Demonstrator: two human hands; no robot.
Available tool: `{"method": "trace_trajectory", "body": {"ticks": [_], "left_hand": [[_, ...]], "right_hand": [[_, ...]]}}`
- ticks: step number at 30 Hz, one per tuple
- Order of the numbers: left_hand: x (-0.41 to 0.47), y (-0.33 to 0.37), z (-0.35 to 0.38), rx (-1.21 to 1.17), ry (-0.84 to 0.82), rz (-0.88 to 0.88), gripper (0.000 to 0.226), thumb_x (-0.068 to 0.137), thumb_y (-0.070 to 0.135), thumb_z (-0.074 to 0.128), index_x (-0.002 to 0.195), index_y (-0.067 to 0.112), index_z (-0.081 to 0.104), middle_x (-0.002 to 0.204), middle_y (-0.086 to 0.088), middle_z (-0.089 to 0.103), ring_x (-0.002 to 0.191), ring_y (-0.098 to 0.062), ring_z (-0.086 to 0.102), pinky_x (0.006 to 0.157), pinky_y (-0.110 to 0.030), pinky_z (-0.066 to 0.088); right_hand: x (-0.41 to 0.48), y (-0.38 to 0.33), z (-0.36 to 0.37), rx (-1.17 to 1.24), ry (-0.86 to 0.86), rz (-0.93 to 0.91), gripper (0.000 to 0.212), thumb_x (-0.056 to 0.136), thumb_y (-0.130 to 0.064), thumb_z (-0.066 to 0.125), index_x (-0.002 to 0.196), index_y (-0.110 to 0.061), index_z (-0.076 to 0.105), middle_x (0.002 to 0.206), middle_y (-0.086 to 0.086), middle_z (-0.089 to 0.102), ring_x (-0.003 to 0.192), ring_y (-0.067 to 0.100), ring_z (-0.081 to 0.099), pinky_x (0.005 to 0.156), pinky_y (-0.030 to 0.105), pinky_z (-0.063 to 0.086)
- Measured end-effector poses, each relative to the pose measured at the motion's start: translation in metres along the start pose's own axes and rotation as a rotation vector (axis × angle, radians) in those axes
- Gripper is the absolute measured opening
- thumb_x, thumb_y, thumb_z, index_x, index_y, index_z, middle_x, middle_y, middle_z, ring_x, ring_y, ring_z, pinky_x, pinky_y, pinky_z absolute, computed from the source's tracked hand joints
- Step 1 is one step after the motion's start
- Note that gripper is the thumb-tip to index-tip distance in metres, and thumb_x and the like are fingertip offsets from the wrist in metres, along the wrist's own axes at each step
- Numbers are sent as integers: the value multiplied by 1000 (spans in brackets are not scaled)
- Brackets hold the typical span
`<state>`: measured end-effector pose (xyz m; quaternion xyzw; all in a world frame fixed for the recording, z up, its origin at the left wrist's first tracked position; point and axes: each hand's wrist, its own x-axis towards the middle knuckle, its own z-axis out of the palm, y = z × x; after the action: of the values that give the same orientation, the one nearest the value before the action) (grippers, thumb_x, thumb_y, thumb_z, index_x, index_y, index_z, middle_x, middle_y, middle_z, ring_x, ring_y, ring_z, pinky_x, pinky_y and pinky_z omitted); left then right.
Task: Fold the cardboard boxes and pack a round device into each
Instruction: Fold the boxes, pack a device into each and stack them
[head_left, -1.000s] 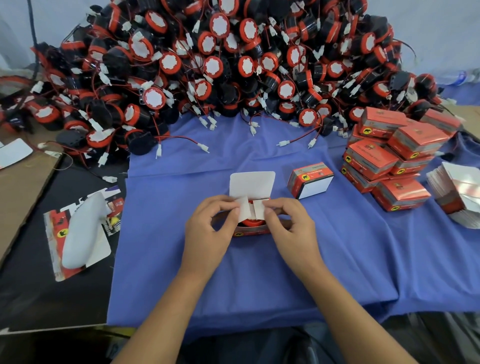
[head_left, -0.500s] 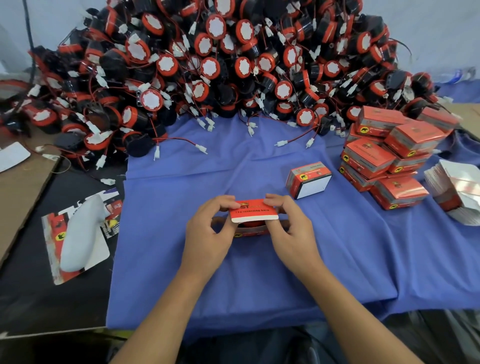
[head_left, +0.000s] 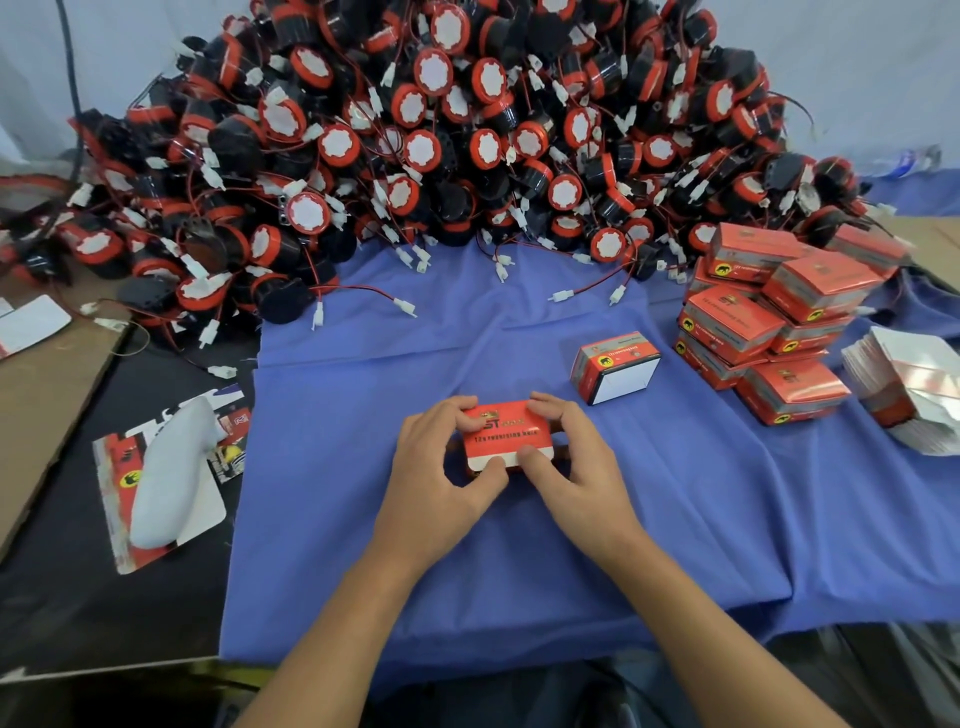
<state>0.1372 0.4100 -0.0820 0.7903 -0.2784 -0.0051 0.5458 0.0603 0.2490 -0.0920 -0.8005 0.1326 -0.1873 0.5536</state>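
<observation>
A small red cardboard box (head_left: 506, 436) lies on the blue cloth (head_left: 467, 332) in front of me, its lid folded down over the top. My left hand (head_left: 441, 467) grips its left side, thumb at the front edge and fingers over the back. My right hand (head_left: 569, 462) grips the right side the same way. Whatever is inside the box is hidden. A big heap of round black and red devices (head_left: 415, 145) with red wires fills the back of the table.
A single closed box (head_left: 615, 366) stands just right of my hands. A stack of closed red boxes (head_left: 774, 322) sits at the right, with a pile of flat unfolded boxes (head_left: 909, 389) beyond it. At the left, a white object on a printed card (head_left: 166, 473) lies on black sheet.
The white inner flaps were tucked in and the lid, upright a second ago, has come down over the box. Both hands now press and hold it closed.
</observation>
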Motion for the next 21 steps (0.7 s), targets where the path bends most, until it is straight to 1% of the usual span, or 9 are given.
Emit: {"method": "trace_trajectory", "body": {"ticks": [3, 4, 7, 11, 14, 16, 18, 19, 21], "left_hand": [[-1, 0, -1, -1, 15, 8, 36, 78, 28, 73, 111, 31, 63, 129, 26, 60, 119, -9, 54, 96, -27, 48], [-1, 0, -1, 6, 14, 16, 35, 80, 28, 72, 113, 33, 63, 129, 26, 60, 119, -10, 54, 97, -27, 48], [0, 1, -1, 20, 15, 32, 32, 86, 30, 68, 117, 36, 64, 130, 26, 59, 120, -9, 52, 100, -30, 48], [0, -1, -1, 24, 27, 45, 29, 92, 32, 67, 120, 37, 66, 131, 26, 59, 124, -10, 51, 103, -33, 48], [0, -4, 0, 21, 35, 57, 24, 93, 28, 71, 115, 37, 68, 133, 24, 60, 127, -10, 51, 104, -33, 47], [0, -5, 2, 37, 49, 68, 18, 91, 29, 72, 108, 34, 68, 134, 24, 60, 127, -7, 51, 104, -28, 46], [0, -5, 3, 62, 67, 87, 16, 90, 31, 73, 105, 30, 71, 133, 24, 59, 125, -3, 50, 103, -18, 42], [0, -6, 3, 80, 80, 98, 15, 91, 28, 76, 106, 27, 73, 133, 22, 59, 124, -3, 51, 102, -15, 40], [0, -6, 4, 125, 124, 120, 17, 90, 20, 79, 107, 22, 77, 131, 9, 63, 120, -8, 53, 103, -16, 41]], "right_hand": [[1, 0, 0, -1, -8, -15, 43, 99, -19, 63, 135, -41, 54, 139, -17, 55, 119, 8, 59, 92, 21, 52], [1, -1, 1, 5, -8, -37, 43, 100, -19, 62, 135, -43, 55, 138, -20, 55, 124, 9, 57, 94, 21, 51], [1, -4, 3, -25, 24, -151, 39, 101, -22, 59, 130, -48, 57, 136, -26, 55, 138, 9, 47, 95, 14, 46], [3, -4, 4, -34, 56, -172, 36, 103, -23, 61, 129, -48, 59, 134, -25, 58, 137, 8, 49, 95, 14, 47], [3, -3, 3, -42, 64, -169, 33, 102, -23, 62, 127, -45, 62, 136, -25, 58, 138, 5, 48, 93, 15, 48], [2, -1, 2, -48, 61, -153, 32, 101, -22, 65, 126, -42, 65, 142, -19, 56, 135, 6, 52, 92, 16, 49], [2, -1, 1, -48, 71, -143, 31, 99, -24, 67, 125, -41, 68, 147, -19, 53, 128, 9, 57, 89, 13, 47], [2, -1, 1, -41, 85, -142, 31, 98, -25, 68, 124, -42, 69, 149, -20, 50, 126, 9, 58, 88, 12, 47], [2, -2, 1, -29, 124, -162, 34, 96, -20, 71, 123, -42, 71, 152, -18, 47, 127, 8, 58, 90, 12, 48]]}}
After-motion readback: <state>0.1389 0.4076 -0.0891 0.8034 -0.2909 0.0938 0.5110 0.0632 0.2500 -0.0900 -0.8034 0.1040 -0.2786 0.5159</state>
